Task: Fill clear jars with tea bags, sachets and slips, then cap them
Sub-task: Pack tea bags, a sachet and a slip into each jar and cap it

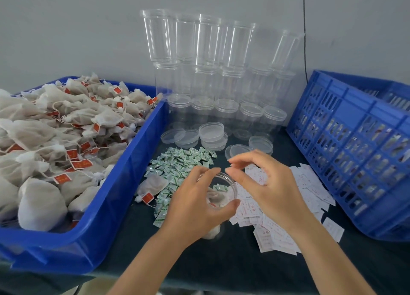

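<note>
My left hand [195, 204] grips a clear open jar [231, 185] near its rim, in the middle of the dark table. Inside the jar lie tea bags and a green sachet [220, 187]. Just above the jar's right edge hovers my right hand [266, 184], fingers loosely bent, thumb and forefinger close together with nothing visible between them. A heap of green sachets [182, 164] lies left of the jar and white slips [277, 230] are spread to its right. Loose clear lids [210, 131] sit behind.
A blue bin [115, 197] heaped with tea bags [55, 128] fills the left side. One loose tea bag [153, 184] lies on the table beside it. Empty clear jars [210, 51] are stacked against the wall. A slatted blue crate [355, 150] stands at the right.
</note>
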A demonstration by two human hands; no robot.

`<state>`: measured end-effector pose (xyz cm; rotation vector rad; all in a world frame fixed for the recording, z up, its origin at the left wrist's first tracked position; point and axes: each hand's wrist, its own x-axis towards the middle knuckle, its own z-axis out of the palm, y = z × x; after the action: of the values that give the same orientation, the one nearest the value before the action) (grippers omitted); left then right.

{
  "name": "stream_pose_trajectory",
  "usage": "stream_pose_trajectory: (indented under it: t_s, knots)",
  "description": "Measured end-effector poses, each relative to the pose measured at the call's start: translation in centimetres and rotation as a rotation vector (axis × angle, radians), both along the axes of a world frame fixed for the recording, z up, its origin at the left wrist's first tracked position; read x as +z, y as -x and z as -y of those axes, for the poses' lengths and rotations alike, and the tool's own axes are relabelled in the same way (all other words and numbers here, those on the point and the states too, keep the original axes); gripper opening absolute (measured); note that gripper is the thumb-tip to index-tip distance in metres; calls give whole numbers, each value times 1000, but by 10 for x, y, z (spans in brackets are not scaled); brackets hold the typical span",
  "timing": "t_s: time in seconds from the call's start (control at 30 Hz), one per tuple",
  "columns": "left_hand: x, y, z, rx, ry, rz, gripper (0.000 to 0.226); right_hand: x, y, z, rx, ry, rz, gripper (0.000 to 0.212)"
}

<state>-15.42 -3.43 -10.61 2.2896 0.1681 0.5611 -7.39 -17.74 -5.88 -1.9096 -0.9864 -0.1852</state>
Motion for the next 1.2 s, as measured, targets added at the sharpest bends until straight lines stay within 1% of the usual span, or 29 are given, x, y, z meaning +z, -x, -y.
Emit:
stream_pose_trajectory:
  t_s: [0.1,0.27,0.33,0.4,0.43,0.5,0.57,0.6,0.63,0.7,0.8,0.9,1.0,1.07,1.13,1.2]
  knots:
    - [-1,0,0,12,-16,2,80,-17,-6,12,-96,18,-71,8]
    - [-2,1,-2,-2,-31,11,79,-62,2,42,-186,196,-146,15]
    - [-2,1,-1,-1,-34,17,78,-86,18,59,-241,219,-132,16]
    - [-2,2,-1,-9,-30,27,77,-109,37,74,-332,230,-54,18]
    - [-2,2,-1,-28,-22,26,76,-120,45,80,-365,257,34,26]
    - [-1,3,1,-92,-6,10,74,-135,58,86,-388,381,210,50]
    - [-1,4,5,-155,6,0,72,-140,67,87,-378,512,260,73]
    - [-1,5,8,-178,8,1,72,-141,68,89,-366,550,274,79]
    - [-1,6,10,-194,7,4,73,-142,69,90,-347,570,275,81]
    - [-2,8,14,-213,11,14,76,-142,68,94,-305,566,288,80]
    - [-3,10,16,-221,15,28,77,-145,64,99,-229,523,389,76]
    - [-3,10,16,-220,8,22,77,-152,64,102,-191,373,513,61]
    - [-3,10,16,-219,14,19,77,-161,67,104,-206,248,569,35]
    - [-2,11,16,-221,35,19,75,-165,69,107,-219,201,553,21]
    - [-2,12,17,-227,46,22,75,-161,68,109,-230,164,482,16]
    - [-2,11,17,-220,37,21,75,-152,65,108,-226,183,425,14]
